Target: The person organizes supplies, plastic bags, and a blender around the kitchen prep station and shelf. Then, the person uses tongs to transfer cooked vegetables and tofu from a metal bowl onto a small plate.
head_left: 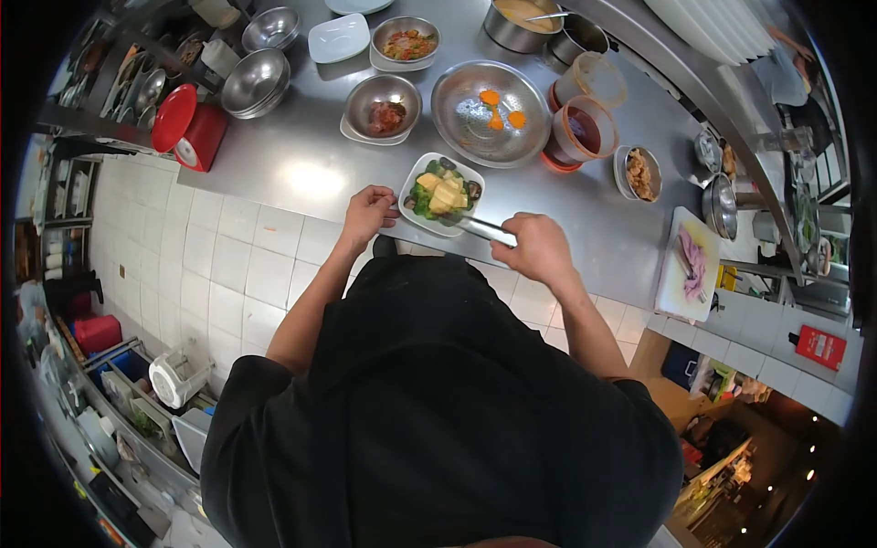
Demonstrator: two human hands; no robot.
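A white square bowl stands near the front edge of the steel counter, filled with broccoli, dark pieces that look like mushrooms and pale yellow chunks on top. My right hand is closed around the handle of a metal utensil, whose far end reaches the food at the bowl's lower right. Just left of the bowl is my left hand, its fingers apart, with nothing in it and the fingertips close to the rim. Behind the bowl sits a wide steel basin with several orange slices.
Bowls of raw meat and shredded vegetables stand behind. Red-brown sauce containers and a bowl of fried pieces are to the right, then a cutting board. A red scale is at left. Another person is at upper right.
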